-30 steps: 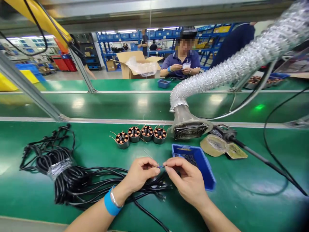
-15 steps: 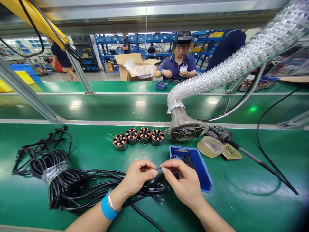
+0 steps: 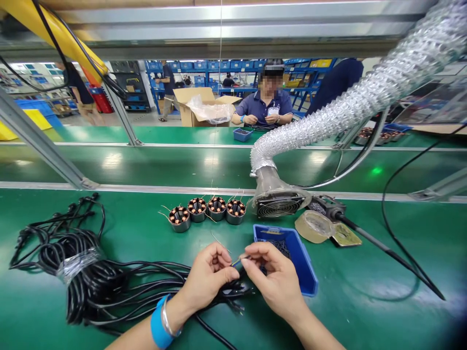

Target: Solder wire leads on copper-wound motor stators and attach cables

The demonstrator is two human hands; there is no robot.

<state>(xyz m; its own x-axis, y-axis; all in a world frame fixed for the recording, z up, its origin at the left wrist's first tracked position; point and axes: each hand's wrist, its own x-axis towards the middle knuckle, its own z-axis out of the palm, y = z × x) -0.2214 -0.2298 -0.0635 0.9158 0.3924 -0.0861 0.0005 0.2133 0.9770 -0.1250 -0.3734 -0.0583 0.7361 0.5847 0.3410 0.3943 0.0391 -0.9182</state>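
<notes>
My left hand (image 3: 207, 274) and my right hand (image 3: 275, 279) meet over the green bench, both pinching the thin stripped end of a black cable (image 3: 237, 262) between fingertips. The cable runs back into a large bundle of black cables (image 3: 83, 277) bound with clear wrap at the left. A blue band and a metal bracelet sit on my left wrist. Just beyond my right hand lies a blue tray (image 3: 299, 257) holding small dark parts. Several copper-wound stators (image 3: 207, 210) stand in a row farther back.
A silver flexible duct ends in a fan grille (image 3: 279, 204) behind the tray. A tape roll (image 3: 314, 226) and a soldering iron (image 3: 365, 238) with its cable lie at the right. Across the conveyor belt sits another person (image 3: 268, 104) near a cardboard box (image 3: 206, 107).
My hands stay pinched on the cable end, sitting slightly lower in view. The view has tilted up a little. People in the background have walked leftward.
</notes>
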